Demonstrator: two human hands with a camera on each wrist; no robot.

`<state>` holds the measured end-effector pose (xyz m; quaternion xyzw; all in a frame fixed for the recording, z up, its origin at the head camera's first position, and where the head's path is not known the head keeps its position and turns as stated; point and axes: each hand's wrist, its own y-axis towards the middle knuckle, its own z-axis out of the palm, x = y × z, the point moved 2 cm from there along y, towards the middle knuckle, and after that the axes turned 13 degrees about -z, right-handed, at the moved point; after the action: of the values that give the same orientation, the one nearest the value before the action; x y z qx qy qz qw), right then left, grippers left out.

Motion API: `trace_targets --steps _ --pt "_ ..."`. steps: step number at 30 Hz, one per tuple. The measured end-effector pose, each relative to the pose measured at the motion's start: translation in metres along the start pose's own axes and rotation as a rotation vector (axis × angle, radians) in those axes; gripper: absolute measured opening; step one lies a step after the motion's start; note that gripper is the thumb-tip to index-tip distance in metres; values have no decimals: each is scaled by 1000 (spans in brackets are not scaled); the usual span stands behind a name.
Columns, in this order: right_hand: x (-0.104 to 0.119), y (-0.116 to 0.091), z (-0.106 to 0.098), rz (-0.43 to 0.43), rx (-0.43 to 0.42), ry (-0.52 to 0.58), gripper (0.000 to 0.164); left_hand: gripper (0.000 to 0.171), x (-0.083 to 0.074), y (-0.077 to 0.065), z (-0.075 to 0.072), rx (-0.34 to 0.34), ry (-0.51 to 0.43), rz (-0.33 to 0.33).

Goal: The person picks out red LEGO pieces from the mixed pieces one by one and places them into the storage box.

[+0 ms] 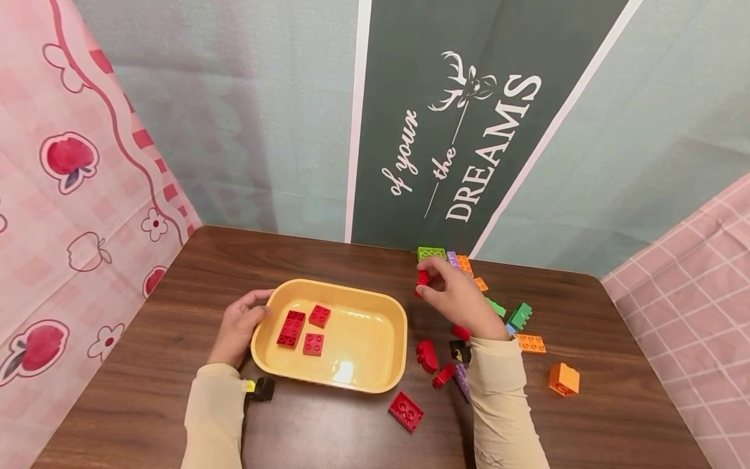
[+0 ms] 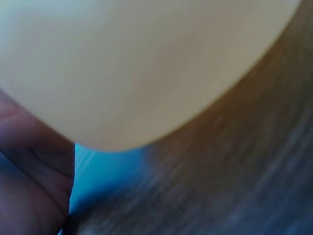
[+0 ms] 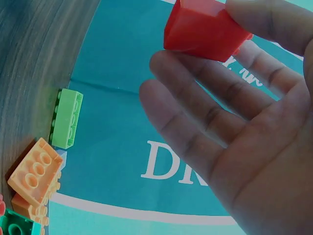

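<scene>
My left hand [image 1: 239, 326] grips the left end of a yellow plastic tray [image 1: 366, 345], its thumb over the rim. Inside the tray, toward the left, lie three red bricks: a longer one [image 1: 291, 328] and two square ones, one farther back [image 1: 319, 316] and one nearer [image 1: 313, 344]. The left wrist view is blurred, filled mostly by the tray's wall [image 2: 146, 73]. Beyond the tray's right end, my right hand [image 1: 459, 299] pinches a red toy brick [image 3: 203, 32] between thumb and fingertips, raised in front of the printed backdrop.
Right of the tray lie more red pieces, including a rounded one [image 1: 427, 356] and a flat brick [image 1: 406, 412]. Light green [image 1: 431, 253], orange [image 1: 530, 343] and dark green [image 1: 520, 316] bricks are scattered behind and beside my right arm. An orange block [image 1: 564, 380] sits farther right.
</scene>
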<state>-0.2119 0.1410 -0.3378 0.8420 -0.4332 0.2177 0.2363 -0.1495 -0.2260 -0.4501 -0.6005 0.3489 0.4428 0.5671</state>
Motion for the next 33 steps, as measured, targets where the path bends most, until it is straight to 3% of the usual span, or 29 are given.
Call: trace_targets --steps 6,21,33 --pt "5 0 0 -10 -25 19 49 41 0 -1 0 8 1 -2" --pt "17 0 -1 -3 -19 31 43 41 1 0 -1 8 -13 7" --pt "22 5 4 -59 -46 47 38 41 1 1 -1 13 -13 10"
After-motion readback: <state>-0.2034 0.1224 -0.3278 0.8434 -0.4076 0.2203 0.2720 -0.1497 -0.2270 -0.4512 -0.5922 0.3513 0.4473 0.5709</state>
